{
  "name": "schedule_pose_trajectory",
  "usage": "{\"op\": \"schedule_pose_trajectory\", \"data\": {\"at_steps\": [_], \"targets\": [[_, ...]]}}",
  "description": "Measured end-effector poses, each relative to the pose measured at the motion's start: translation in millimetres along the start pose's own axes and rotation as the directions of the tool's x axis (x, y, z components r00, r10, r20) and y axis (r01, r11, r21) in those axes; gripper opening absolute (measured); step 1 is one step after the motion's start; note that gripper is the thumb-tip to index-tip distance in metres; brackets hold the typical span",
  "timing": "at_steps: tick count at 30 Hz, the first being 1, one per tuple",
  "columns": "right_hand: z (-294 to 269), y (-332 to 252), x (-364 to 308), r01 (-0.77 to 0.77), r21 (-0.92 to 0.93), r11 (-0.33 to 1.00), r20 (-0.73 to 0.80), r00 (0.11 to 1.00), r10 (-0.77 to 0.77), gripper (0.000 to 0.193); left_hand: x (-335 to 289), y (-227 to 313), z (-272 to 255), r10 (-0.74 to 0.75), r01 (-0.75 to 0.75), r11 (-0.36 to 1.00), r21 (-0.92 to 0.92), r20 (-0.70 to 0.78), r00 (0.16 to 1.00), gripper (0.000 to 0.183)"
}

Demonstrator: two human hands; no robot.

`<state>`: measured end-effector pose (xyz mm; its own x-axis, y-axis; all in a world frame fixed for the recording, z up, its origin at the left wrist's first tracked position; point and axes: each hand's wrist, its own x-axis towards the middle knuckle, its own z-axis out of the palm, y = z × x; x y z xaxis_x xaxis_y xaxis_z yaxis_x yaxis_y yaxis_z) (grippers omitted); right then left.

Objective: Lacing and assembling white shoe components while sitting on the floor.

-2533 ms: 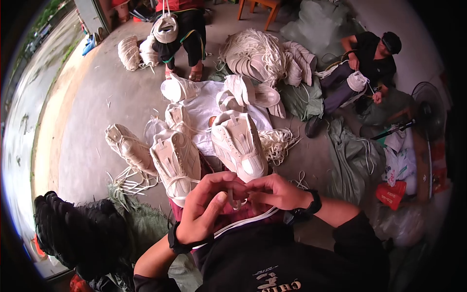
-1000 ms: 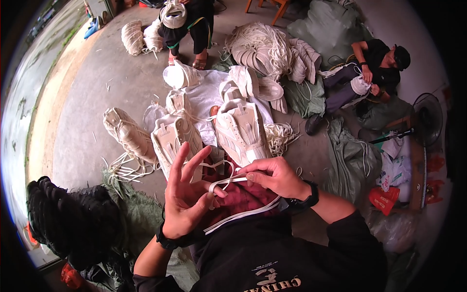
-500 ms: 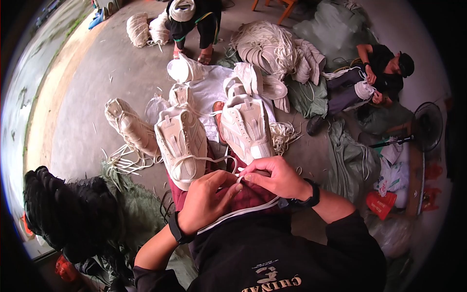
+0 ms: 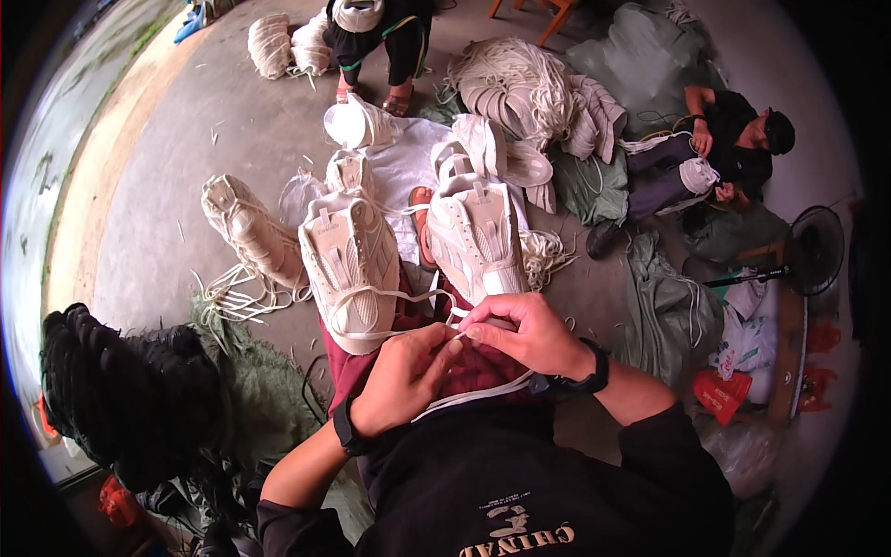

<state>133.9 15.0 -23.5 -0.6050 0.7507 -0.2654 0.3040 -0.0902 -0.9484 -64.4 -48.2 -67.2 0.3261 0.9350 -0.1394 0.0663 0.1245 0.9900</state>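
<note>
Two off-white shoe uppers rest on my legs, toes toward me. The left shoe upper (image 4: 353, 265) has a white shoelace (image 4: 390, 293) looped across its toe and running toward my hands. The right shoe upper (image 4: 478, 232) lies just beyond my right hand. My left hand (image 4: 408, 371) pinches the lace between thumb and forefinger over my lap. My right hand (image 4: 515, 330) pinches the same lace close beside it, fingertips nearly meeting. Exactly how the lace lies between the fingertips is partly hidden.
A stack of nested uppers (image 4: 249, 230) with trailing laces lies at left. Ahead are a white cloth (image 4: 408, 153) and a large pile of uppers (image 4: 515, 88). Black bundled pieces (image 4: 130, 399) sit near left. Two other people work nearby; a fan (image 4: 817, 251) stands right.
My left hand has shifted slightly right and turned, keeping its pinch on the lace. A length of lace now stretches leftward from the fingers. The view has tilted a little.
</note>
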Motion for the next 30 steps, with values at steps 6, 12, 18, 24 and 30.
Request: {"op": "schedule_pose_trajectory", "data": {"at_steps": [6,12,18,24,30], "targets": [[-1,6,2,0.027,0.043,0.999,-0.003,1.0,-0.027,0.017,-4,-2,3,-0.057,0.056,0.947,-0.317,0.006,0.998,0.02],[0,-14,-2,0.028,0.181,0.983,-0.042,0.999,-0.02,0.031,-6,-8,1,-0.139,0.077,0.773,-0.63,-0.049,0.989,0.02],[9,-11,-6,0.065,0.213,0.975,0.07,0.994,-0.082,0.037,-6,2,-4,-0.155,0.114,0.713,-0.692,0.003,0.988,0.024],[15,-5,-4,0.013,0.206,0.978,0.097,0.995,-0.033,0.038,-7,4,-2,-0.117,-0.001,0.766,-0.642,-0.141,0.983,0.021],[17,-7,-1,-0.001,0.133,0.991,0.156,0.988,-0.02,0.042,-9,-6,-2,-0.083,-0.049,0.76,-0.648,-0.171,0.982,0.017]]}}
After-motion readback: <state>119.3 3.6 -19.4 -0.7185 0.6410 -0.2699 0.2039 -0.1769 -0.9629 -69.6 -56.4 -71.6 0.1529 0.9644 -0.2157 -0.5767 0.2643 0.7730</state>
